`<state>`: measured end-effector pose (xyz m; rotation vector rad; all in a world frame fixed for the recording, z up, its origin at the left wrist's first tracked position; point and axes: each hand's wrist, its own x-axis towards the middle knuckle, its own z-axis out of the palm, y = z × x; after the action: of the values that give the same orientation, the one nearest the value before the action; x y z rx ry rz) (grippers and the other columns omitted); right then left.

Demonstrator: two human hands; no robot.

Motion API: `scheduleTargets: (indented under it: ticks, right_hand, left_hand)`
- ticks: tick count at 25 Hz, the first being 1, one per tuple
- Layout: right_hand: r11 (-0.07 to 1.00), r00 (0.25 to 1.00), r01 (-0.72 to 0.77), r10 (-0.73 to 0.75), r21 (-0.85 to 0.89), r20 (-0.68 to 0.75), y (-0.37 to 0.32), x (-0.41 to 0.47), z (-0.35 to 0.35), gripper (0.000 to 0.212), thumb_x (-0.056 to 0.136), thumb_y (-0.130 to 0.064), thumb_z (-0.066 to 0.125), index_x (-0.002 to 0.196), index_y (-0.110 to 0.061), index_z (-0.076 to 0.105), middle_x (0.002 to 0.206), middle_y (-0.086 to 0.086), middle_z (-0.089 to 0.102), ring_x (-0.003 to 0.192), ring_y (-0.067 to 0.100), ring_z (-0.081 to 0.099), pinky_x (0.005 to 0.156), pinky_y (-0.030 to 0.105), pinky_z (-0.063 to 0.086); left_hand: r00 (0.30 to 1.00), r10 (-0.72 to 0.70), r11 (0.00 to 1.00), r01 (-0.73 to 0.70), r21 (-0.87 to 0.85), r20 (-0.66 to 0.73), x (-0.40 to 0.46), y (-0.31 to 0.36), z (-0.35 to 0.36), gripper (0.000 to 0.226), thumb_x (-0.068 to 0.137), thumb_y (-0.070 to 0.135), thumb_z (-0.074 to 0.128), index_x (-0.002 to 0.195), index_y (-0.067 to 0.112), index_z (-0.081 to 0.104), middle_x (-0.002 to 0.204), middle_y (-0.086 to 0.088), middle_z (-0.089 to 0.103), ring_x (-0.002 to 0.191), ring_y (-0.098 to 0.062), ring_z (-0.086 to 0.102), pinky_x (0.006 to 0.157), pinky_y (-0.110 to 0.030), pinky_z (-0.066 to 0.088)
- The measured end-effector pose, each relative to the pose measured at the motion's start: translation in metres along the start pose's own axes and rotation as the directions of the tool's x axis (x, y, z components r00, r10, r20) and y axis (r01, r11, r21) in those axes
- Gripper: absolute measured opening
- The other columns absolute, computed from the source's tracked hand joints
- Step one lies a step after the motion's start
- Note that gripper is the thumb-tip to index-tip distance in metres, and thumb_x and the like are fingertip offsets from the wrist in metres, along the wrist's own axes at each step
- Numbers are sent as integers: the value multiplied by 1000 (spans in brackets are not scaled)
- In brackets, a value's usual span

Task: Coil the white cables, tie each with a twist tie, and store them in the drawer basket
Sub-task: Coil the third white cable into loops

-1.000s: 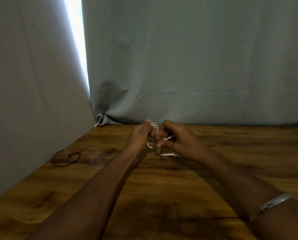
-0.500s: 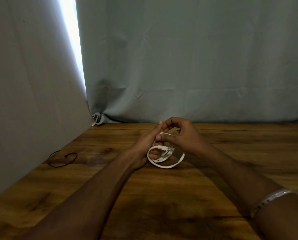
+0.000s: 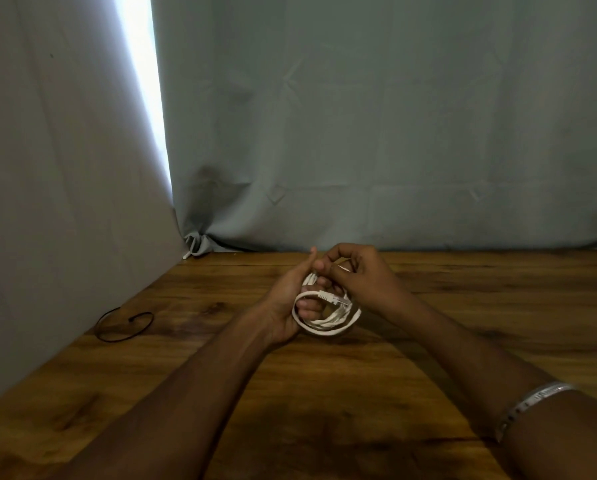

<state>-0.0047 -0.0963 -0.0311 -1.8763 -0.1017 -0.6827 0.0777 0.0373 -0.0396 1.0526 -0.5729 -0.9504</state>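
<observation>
Head view, the only one. Both hands are working close together over the far middle of the wooden tabletop (image 3: pixel 325 393), held just above the surface.

The left hand (image 3: pixel 290 299) is serving as the former for the coil: the white cable (image 3: pixel 325 323) is looping around its curled fingers (image 3: pixel 309 303), thumb standing upright at the top. Those fingers are gripping the loops from inside, likely to keep the turns the same size and stop them springing apart.

The right hand (image 3: pixel 363 275) is arching over the top of the coil, its fingers bent and pinching a strand near the left thumb. Judging by that, it is feeding or tucking in the last length of cable. A plug end (image 3: pixel 333 299) is lying across the middle of the coil, which suggests the coiling is nearly done.

A thin black loop (image 3: pixel 124 323), possibly the twist tie, is lying on the tabletop well to the left, near the grey curtain (image 3: pixel 359 133). It is sitting apart from the hands, so tying looks not yet begun. Reaching it will probably need one hand freed while the other keeps hold of the coil.

A silver bangle (image 3: pixel 532 400) is showing on the right forearm. No drawer basket is showing anywhere in this view.
</observation>
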Motion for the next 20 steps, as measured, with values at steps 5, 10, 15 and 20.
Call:
scheduleTargets:
  ticks: [5,10,15,20]
  right_hand:
    - [866,996,66,-89,-495,-22,9,-4,-2,38,89,-69,59,100,-34,70,95,-12,70,80,5,66,72,35,57]
    - [666,878,440,-459,-602,134,-14,0,-3,36,91,-58,63,107,-27,70,93,-12,62,81,6,58,71,28,47]
    - [515,843,537,-364,-668,397,-22,1,6,26,91,-49,66,98,-28,79,85,-8,75,74,10,64,65,30,37]
    - [586,911,380,-370,-716,181,-18,-5,7,21,87,-46,68,100,-34,81,75,-6,75,65,9,64,57,31,47]
  left_hand:
    - [983,66,995,-52,87,-169,2,-1,-4,32,106,33,50,81,14,60,48,5,36,27,-2,26,29,-11,17]
    - [928,176,978,-128,162,-327,2,3,-10,42,107,29,47,68,14,49,44,5,35,28,-3,25,29,-11,16]
    - [908,179,974,-111,195,-378,6,3,-16,46,107,37,50,68,12,50,42,0,42,28,-8,33,33,-12,25]
    - [933,150,981,-101,164,-327,5,4,-11,52,108,40,45,65,12,49,43,1,39,28,-5,32,31,-11,22]
